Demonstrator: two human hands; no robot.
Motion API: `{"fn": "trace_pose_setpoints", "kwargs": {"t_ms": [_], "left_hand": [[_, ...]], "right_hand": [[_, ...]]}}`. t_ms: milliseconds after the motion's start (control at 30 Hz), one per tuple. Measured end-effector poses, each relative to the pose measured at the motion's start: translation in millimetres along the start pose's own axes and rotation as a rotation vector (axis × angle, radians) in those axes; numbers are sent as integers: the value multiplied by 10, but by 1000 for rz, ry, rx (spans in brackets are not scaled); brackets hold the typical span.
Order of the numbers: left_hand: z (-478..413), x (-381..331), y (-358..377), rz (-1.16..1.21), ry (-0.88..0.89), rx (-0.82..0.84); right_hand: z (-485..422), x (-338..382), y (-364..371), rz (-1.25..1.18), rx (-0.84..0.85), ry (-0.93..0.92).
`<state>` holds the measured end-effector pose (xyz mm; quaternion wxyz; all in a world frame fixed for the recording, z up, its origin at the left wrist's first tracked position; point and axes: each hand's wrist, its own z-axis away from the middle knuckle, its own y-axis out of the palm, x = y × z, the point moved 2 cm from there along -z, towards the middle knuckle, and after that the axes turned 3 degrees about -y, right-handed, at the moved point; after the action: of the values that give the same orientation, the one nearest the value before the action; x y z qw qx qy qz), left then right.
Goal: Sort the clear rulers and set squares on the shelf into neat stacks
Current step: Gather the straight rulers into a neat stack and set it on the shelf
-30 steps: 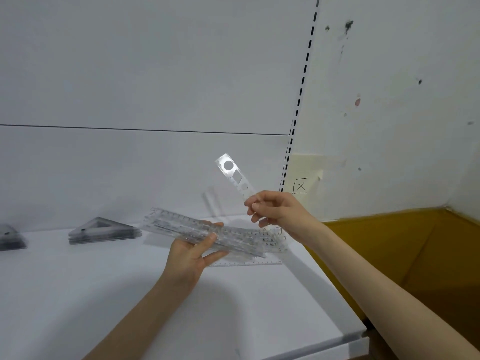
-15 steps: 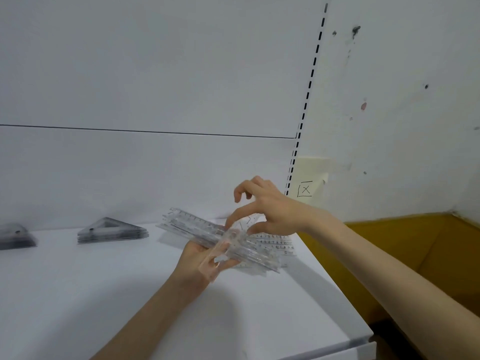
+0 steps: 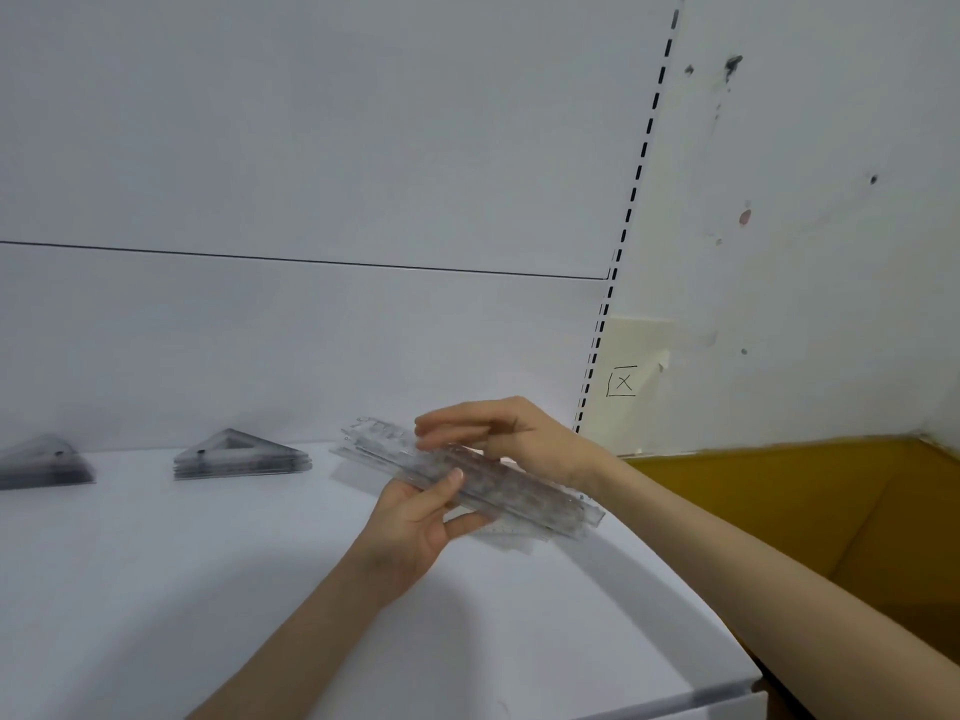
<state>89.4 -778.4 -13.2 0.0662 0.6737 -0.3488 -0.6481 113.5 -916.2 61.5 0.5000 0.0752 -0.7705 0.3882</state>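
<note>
Right hand (image 3: pixel 519 439): lowered flat onto ruler bundle (image 3: pixel 519 493), fingers straight, frame centre. Left hand (image 3: pixel 415 522): grips bundle's middle from beneath, thumb on top; ends project.

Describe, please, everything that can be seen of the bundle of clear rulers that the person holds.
The bundle of clear rulers is several long, flat strips of transparent plastic with printed scale marks, laid one on another, not quite aligned at the far end. It is held above the white shelf, running from back left to front right. The left hand grips it near the middle, thumb on top, fingers below. The right hand rests its fingers on the upper side. Blur hides finer detail.
</note>
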Motion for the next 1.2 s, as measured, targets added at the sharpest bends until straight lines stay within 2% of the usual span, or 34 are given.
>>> {"fn": "trace_pose_setpoints", "kwargs": {"t_ms": [133, 333, 667, 833, 933, 1000, 1100, 1200], "left_hand": [[-14, -19, -23, -18, 8, 18], [4, -39, -19, -5, -19, 87], [14, -37, 0, -5, -33, 97], [-11, -16, -27, 15, -33, 85], [-27, -6, -39, 11, -25, 55], [-39, -3, -68, 12, -11, -29], [-66, 9, -121, -17, 50, -163], [-88, 10, -157, -24, 98, -245]], "right_hand": [[-18, -28, 26, -34, 4, -31], [-40, -51, -153, 105, -128, -1], [-131, -88, 3, 119, -91, -51], [-196, -146, 21, 136, -102, 15], [-143, -208, -133, -16, -257, 96], [-6, -352, -373, 139, -358, 158], [305, -716, -598, 646, -182, 332], [553, -916, -519, 662, -57, 504]]}}
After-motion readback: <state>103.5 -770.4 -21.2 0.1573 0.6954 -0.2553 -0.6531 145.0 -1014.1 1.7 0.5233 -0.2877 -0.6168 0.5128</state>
